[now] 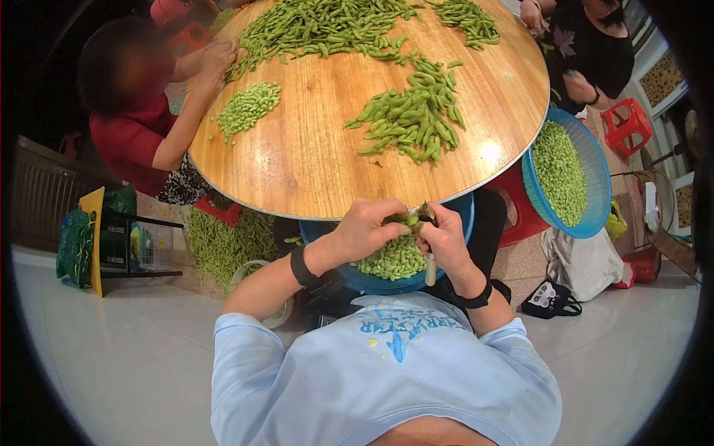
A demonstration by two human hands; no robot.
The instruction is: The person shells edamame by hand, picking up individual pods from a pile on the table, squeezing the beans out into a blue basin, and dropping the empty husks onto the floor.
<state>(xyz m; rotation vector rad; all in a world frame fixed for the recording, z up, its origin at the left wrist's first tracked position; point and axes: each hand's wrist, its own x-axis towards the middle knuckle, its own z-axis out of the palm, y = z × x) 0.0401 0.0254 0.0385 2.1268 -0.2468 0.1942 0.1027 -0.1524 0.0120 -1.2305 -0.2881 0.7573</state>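
My left hand (370, 230) is closed, its thumb and fingers pinching a green soybean pod (411, 221) at the table's near edge. Close beside it, my right hand (444, 233) is closed around a small tool with a pale handle (431, 269). The handle points down from my palm; the tool's other end cannot be made out clearly. Both hands meet at the pod, above a blue basin (372, 284) in my lap that holds shelled green beans (392, 260). A loose pile of pods (416, 111) lies on the table in front of me.
The round wooden table (312, 163) bears a large pod heap (320, 30) and shelled beans (249, 108). A person in red (130, 145) works at left, another in black (595, 52) at right. A blue basket (569, 175) of beans stands right; pods (223, 245) cover the floor left.
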